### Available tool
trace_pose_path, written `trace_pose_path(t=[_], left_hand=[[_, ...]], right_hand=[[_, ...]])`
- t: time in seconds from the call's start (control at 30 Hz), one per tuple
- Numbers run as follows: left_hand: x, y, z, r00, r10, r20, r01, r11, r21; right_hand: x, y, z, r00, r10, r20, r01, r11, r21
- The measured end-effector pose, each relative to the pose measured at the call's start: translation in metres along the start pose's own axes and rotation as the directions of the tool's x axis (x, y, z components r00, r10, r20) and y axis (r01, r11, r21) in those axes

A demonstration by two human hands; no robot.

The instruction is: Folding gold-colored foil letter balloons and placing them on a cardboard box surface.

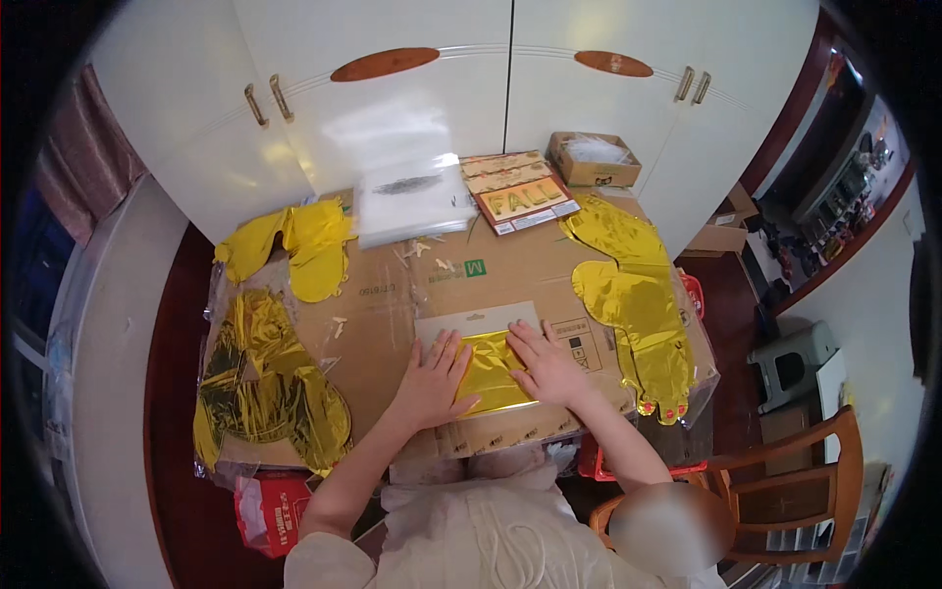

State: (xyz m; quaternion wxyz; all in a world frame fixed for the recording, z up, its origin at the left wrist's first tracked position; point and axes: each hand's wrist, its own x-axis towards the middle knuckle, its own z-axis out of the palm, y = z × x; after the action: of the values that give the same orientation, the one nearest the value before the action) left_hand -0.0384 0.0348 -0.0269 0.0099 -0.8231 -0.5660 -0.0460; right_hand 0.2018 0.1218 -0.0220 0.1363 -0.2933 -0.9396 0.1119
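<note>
A folded piece of gold foil point(494, 371) lies on the cardboard-covered table in front of me. It appears to be inside a flat see-through bag, whose pale top strip point(477, 319) has a hang hole. My left hand point(433, 381) is spread flat on the left side of the foil, fingers stretched out. On the right side, my right hand point(543, 364) presses down with its fingers extended. Neither hand grips anything. Flat gold foil balloons lie around: one pile at the near left point(270, 388), another at the far left point(314, 245), and more along the right point(633, 294).
Behind the work stand a stack of transparent bags point(412, 201), printed cards point(525, 201) and a small cardboard box point(595, 160). White scraps point(339, 326) dot the cardboard point(383, 319). A wooden chair point(790, 481) stands at the near right, a red bag point(267, 512) at the near left.
</note>
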Motion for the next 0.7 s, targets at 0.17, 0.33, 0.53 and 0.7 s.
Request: trace_pose_path(t=[0.17,0.33,0.53,0.7], left_hand=[[-0.001,0.004,-0.002,1.000,-0.023,0.003,0.023,1.000,0.016],[-0.002,0.004,-0.007,0.999,-0.027,0.037,0.027,1.000,-0.015],[-0.003,0.002,-0.009,0.996,-0.068,0.066,0.068,0.998,-0.003],[-0.013,-0.009,-0.012,0.993,-0.090,0.081,0.087,0.995,0.040]], right_hand=[[0.003,-0.006,-0.002,1.000,0.005,-0.003,-0.005,0.995,-0.097],[0.021,-0.033,0.001,0.997,-0.071,-0.038,0.065,0.988,-0.141],[0.022,-0.028,0.016,0.997,-0.082,-0.003,0.080,0.978,-0.194],[0.023,-0.032,0.013,0.997,-0.075,0.027,0.079,0.979,-0.190]])
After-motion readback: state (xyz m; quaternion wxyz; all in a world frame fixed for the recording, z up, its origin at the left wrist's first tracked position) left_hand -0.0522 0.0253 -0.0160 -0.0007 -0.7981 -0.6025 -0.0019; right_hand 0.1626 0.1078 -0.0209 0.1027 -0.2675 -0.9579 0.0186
